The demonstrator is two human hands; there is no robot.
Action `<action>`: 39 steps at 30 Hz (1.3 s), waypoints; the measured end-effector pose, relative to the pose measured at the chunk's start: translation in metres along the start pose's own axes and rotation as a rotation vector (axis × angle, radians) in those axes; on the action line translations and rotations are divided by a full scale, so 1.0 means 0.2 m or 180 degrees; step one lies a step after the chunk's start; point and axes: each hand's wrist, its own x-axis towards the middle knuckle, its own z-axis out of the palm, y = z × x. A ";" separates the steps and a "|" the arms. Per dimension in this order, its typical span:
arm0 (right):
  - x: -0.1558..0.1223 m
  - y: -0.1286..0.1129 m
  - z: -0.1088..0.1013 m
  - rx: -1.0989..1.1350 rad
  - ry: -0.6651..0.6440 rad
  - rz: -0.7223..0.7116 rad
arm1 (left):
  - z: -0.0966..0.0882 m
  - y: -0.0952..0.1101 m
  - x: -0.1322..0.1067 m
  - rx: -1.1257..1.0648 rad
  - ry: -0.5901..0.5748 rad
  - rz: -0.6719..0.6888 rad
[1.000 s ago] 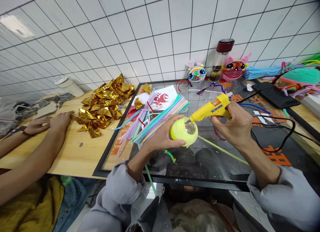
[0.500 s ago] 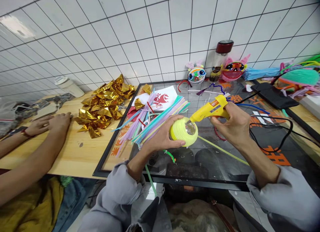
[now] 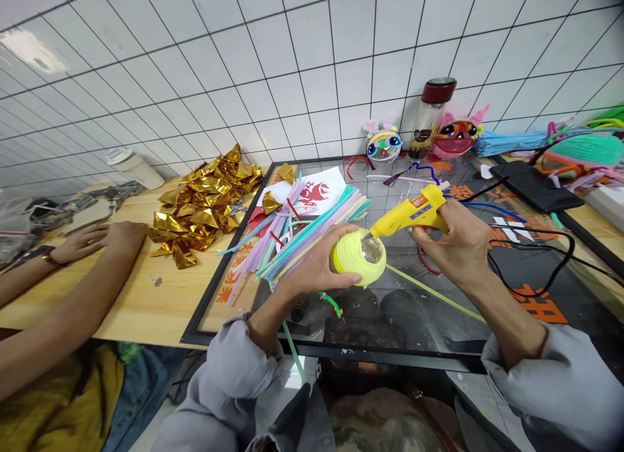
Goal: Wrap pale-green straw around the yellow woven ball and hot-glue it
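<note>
Pipe cleaners (image 3: 302,234) in pastel colours lie in a loose fan on the glass-topped board (image 3: 439,335), the only view being the one from the head. Just right of that bundle, the left hand (image 3: 316,266) cups a small ball (image 3: 358,257), fingers curled over its top and thumb pressed under its near side, holding it just above the glass. The ball is wound in yellow-green fuzzy strand, with a clear shiny patch bare on the side that faces right. A loose yellow-green strand (image 3: 433,294) trails from under the ball across the glass toward the right. The right hand (image 3: 461,244) is closed around the handle of a yellow glue gun (image 3: 412,212), whose nozzle points left and down and meets the ball at the edge of the bare patch. A black cable (image 3: 550,263) loops on the glass beyond that wrist. Behind the bundle lies white paper with a red cut-out (image 3: 316,192). Against the tiled wall stand a painted mask (image 3: 383,144) and a bottle with a dark red lid (image 3: 431,117). On the wooden table (image 3: 146,296) to the left, gold foil shapes (image 3: 205,201) sit in a heap, and another person's hands (image 3: 121,234) rest flat beside it.
</note>
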 end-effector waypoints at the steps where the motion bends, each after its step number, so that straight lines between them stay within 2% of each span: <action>1: 0.00 0.00 0.00 -0.0016 0.0001 -0.0004 | 0.00 0.00 0.00 0.0001 0.0003 0.0006; 8: 0.00 0.00 0.00 -0.0018 -0.0060 0.0115 | 0.00 -0.01 0.00 0.0014 0.0001 0.0019; 13: -0.01 0.00 0.00 -0.0141 -0.0005 -0.0083 | 0.00 0.00 0.00 0.0036 0.0003 0.0004; 23: -0.01 0.00 0.01 -0.0100 0.0005 -0.0035 | 0.00 0.00 0.00 0.0057 -0.0008 -0.0003; 39: 0.01 -0.01 -0.03 -0.0038 -0.0329 0.0264 | 0.00 0.01 0.00 0.0005 -0.0036 -0.0033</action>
